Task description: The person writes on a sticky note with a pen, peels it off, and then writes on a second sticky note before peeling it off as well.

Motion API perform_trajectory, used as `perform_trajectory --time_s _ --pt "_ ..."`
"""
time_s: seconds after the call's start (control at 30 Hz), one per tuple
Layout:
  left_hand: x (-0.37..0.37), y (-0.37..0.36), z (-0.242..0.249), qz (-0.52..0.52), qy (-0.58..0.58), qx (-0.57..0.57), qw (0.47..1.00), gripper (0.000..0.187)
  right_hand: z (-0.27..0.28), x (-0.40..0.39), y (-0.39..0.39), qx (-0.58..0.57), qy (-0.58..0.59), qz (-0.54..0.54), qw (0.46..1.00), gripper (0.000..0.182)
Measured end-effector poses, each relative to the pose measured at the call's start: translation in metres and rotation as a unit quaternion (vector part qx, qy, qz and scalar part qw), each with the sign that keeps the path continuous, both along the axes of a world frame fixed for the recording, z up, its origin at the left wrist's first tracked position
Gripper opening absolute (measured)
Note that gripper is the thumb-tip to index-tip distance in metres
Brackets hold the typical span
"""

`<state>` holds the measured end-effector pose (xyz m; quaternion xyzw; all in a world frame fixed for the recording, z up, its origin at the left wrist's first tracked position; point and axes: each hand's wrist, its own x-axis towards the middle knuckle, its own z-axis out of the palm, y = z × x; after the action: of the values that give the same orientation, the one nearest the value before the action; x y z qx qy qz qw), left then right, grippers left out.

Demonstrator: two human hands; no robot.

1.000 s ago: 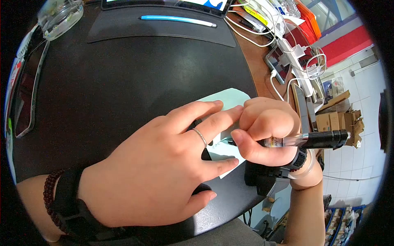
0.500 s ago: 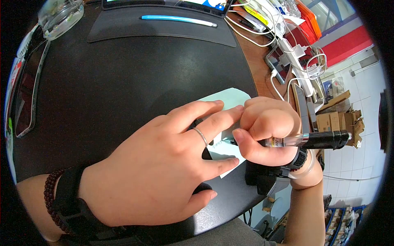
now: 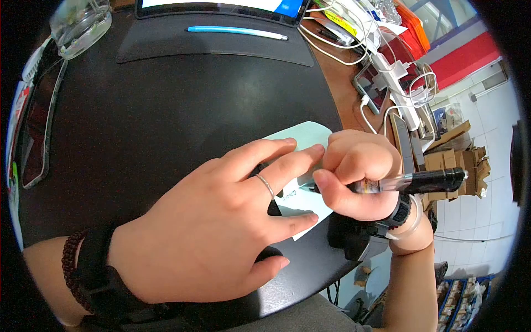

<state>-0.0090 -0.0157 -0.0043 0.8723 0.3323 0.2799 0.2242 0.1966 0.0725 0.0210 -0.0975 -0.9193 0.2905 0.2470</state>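
My right hand (image 3: 362, 174) is closed around a pen (image 3: 437, 181) with a clear barrel and black end. The pen's tip rests at a pale green slip of paper (image 3: 310, 133), beside a short line of small handwriting (image 3: 289, 195). My left hand (image 3: 221, 221) lies spread over the slip, fingertips on it and a thin ring on one finger. Part of the paper is hidden under those fingers. Both wrists carry black straps, and a dark beaded bracelet (image 3: 72, 271) circles the left one.
On the black desk mat (image 3: 166, 110), a blue-and-white stylus (image 3: 238, 32) lies before a tablet (image 3: 221, 6). A glass jar (image 3: 83, 33) and a phone (image 3: 44, 127) are at the left. White cables and a power strip (image 3: 406, 105) run along the right side; cardboard boxes (image 3: 459, 166) stand beyond.
A little more handwriting shows beside the pen tip. Both hands keep nearly the same pose, and the whole view has shifted slightly.
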Motion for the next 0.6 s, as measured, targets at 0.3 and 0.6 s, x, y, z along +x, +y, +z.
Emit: perform_trajectory --time_s 0.3,0.6 --pt "-0.0004 0.0001 -0.0014 -0.003 -0.009 -0.002 1.0 0.044 -0.0031 0.0007 0.0017 0.023 0.003 -0.016 1.0 0.028" --pt "-0.0003 0.0001 -0.0016 -0.002 -0.003 0.004 1.0 0.043 -0.0007 0.004 0.0059 0.004 -0.025 0.029 0.999 0.029"
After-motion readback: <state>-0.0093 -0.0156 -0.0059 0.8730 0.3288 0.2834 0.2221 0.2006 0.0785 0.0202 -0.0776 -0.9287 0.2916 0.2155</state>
